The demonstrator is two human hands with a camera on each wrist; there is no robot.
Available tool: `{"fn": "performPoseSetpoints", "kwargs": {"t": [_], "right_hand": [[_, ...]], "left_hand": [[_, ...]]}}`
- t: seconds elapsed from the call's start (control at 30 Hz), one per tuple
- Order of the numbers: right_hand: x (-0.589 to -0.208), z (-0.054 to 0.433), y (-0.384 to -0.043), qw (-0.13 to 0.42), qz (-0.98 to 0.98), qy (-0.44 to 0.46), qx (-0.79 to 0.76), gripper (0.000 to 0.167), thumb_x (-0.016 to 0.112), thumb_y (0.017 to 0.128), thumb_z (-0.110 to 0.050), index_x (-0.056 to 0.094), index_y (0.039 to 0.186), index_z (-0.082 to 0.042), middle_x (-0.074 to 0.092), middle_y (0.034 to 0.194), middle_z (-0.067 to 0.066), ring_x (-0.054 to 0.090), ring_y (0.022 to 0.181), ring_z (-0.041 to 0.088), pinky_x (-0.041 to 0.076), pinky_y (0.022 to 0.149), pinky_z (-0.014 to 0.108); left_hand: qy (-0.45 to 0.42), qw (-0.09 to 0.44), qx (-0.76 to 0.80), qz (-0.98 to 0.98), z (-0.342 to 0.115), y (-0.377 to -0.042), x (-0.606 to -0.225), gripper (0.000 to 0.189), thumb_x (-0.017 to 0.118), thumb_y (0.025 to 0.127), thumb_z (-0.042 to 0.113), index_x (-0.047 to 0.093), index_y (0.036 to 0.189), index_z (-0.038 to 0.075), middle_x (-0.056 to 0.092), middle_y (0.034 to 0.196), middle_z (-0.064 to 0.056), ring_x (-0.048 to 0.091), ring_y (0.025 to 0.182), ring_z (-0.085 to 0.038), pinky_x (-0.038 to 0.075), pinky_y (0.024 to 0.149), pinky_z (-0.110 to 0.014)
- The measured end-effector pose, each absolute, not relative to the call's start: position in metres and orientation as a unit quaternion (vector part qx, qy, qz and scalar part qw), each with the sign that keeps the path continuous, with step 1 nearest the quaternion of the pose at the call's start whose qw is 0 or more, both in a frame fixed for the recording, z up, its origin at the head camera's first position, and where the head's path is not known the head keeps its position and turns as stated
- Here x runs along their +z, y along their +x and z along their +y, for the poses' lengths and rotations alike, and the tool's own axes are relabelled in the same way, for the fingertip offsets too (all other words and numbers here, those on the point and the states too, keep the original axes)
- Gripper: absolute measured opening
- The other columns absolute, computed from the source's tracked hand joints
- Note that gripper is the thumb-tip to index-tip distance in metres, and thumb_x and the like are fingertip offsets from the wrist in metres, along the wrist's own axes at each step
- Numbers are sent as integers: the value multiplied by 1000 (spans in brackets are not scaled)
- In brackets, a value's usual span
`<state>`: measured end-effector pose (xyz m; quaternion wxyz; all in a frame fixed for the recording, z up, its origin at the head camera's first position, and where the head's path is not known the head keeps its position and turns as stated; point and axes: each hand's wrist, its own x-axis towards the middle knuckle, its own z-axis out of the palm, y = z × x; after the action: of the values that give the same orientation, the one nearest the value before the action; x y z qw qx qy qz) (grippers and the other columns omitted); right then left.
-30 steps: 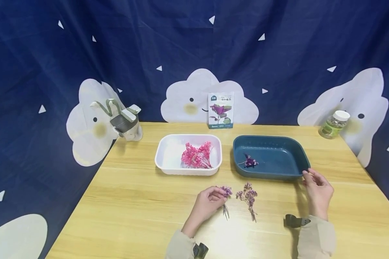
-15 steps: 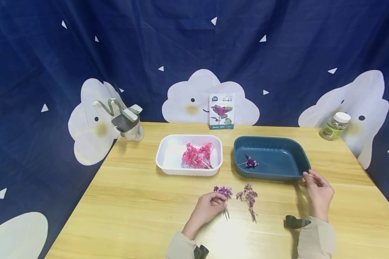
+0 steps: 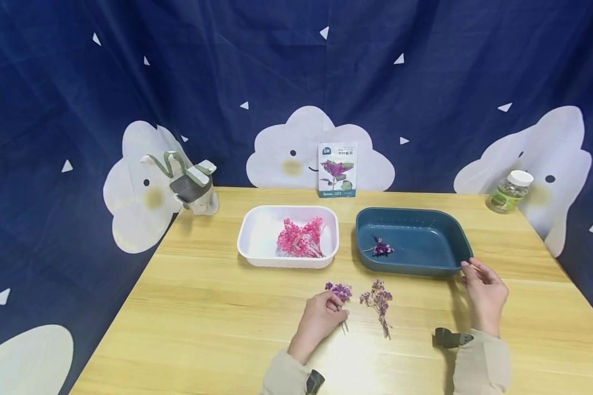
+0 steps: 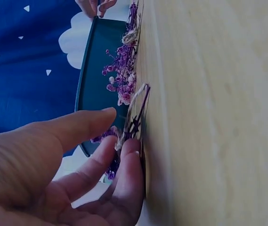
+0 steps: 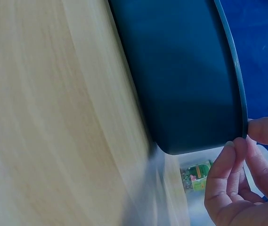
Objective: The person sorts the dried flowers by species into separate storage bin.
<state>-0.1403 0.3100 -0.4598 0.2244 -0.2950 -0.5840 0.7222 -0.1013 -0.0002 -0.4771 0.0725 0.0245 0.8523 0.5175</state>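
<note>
My left hand [image 3: 320,319] is at a small bunch of purple dried flowers [image 3: 340,291] lying on the table; its stems show below my fingers. In the left wrist view, fingertips [image 4: 131,147] touch the bunch near its twine tie, while the thumb stands apart from them. Just to the right lies a second purple bunch [image 3: 379,302], paler and tied with twine. My right hand [image 3: 485,296] pinches the near right corner of the dark teal tray [image 3: 415,270] by its rim. A dark purple flower sprig [image 3: 381,248] lies inside that tray.
A white tray [image 3: 262,262] with pink dried flowers [image 3: 300,237] stands left of the teal one. Behind them a seed packet [image 3: 337,171] leans on the curtain. At the back are a pot with green-and-white leaves [image 3: 196,192] and a lidded jar [image 3: 510,192].
My left hand has shifted slightly right and its thumb has moved away from the fingers. The flower heads of its bunch show more than a second ago. My right hand stays on the tray.
</note>
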Motion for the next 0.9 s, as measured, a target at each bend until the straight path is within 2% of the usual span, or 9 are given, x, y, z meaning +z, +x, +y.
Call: {"fn": "performPoseSetpoints", "kwargs": {"t": [0.27, 0.5, 0.9], "right_hand": [[-460, 310, -140, 224, -581, -294, 725, 23, 69, 85, -2, 70, 82, -25, 63, 61, -15, 59, 49, -1, 51, 52, 9], [-460, 310, -140, 219, -587, -297, 721, 20, 70, 85, -5, 70, 84, -24, 64, 60, -16, 60, 49, -2, 51, 53, 8], [-459, 309, -140, 220, -582, -294, 725, 20, 69, 86, -3, 70, 85, -23, 65, 61, -16, 61, 49, -1, 52, 53, 9]], "left_hand": [[15, 39, 487, 872, -1, -101, -475, 18, 75, 68, -2, 62, 77, 5, 54, 72, -2, 43, 66, -8, 38, 59, -20], [4, 51, 507, 861, -3, -101, -475, 21, 69, 67, -7, 63, 81, 7, 60, 73, -1, 50, 63, -6, 44, 59, -19], [13, 59, 565, 823, -6, -107, -480, 19, 67, 74, -4, 65, 92, 4, 66, 80, -3, 59, 68, -4, 52, 64, -17]]}}
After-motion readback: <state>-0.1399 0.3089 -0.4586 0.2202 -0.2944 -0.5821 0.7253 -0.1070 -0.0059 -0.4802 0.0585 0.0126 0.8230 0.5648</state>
